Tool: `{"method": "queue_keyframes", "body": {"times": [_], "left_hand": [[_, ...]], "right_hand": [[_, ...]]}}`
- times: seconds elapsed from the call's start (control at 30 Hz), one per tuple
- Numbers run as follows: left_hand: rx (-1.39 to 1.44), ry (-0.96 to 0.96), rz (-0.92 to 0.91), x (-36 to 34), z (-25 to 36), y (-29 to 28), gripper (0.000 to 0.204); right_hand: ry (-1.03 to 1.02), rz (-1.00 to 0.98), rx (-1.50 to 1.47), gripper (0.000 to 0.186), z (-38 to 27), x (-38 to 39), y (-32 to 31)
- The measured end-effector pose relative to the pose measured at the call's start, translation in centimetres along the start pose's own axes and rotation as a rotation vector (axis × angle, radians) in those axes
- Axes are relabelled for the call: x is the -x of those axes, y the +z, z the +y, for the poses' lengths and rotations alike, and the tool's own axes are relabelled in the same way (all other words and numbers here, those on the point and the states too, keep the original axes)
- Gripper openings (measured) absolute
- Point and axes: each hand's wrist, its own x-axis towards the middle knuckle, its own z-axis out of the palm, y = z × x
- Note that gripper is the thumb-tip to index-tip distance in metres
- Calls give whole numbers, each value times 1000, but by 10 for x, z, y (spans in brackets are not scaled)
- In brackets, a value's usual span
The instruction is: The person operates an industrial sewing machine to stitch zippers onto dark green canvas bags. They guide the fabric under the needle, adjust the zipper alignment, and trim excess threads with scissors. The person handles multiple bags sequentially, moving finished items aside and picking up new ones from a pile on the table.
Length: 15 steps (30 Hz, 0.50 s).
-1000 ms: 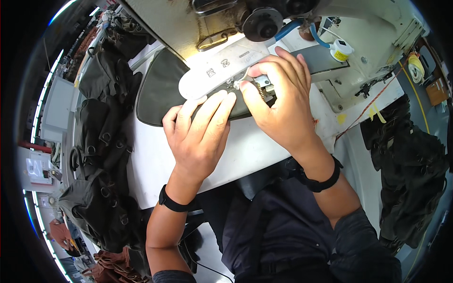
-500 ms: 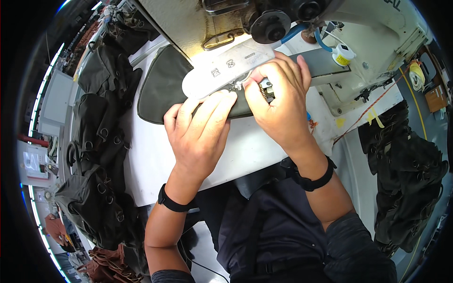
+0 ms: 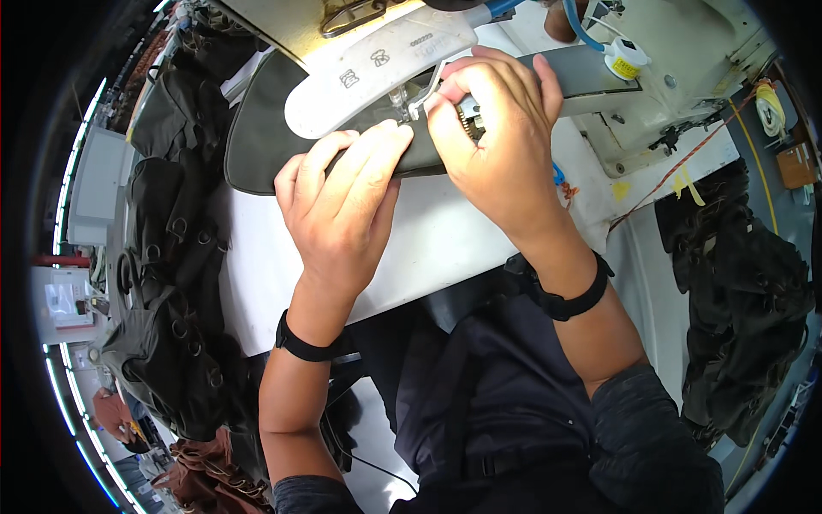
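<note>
Dark olive, the fabric panel [image 3: 259,144] looks light, pliable — best steadied near its edge. The left hand [image 3: 338,210] lies flat-fingered on it; the right hand [image 3: 507,141] is narrowed, hold unclear.

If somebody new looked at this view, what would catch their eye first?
Probably, at upper centre, the left hand pressing on a dark fabric panel and the right hand curled close to its right. Just above the left hand, a long white cover with a rounded end stands out. Dark goods with metal rings are heaped along the left.
</note>
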Motion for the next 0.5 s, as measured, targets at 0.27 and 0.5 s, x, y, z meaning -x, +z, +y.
{"method": "queue_keyframes", "body": {"times": [0.27, 0.5], "left_hand": [[20, -44, -28, -1, 1, -4, 45], [21, -308, -318, -5, 60, -32, 62]], "right_hand": [[17, -2, 15, 12, -3, -5, 1], [125, -72, -34, 9, -6, -6, -6]]}}
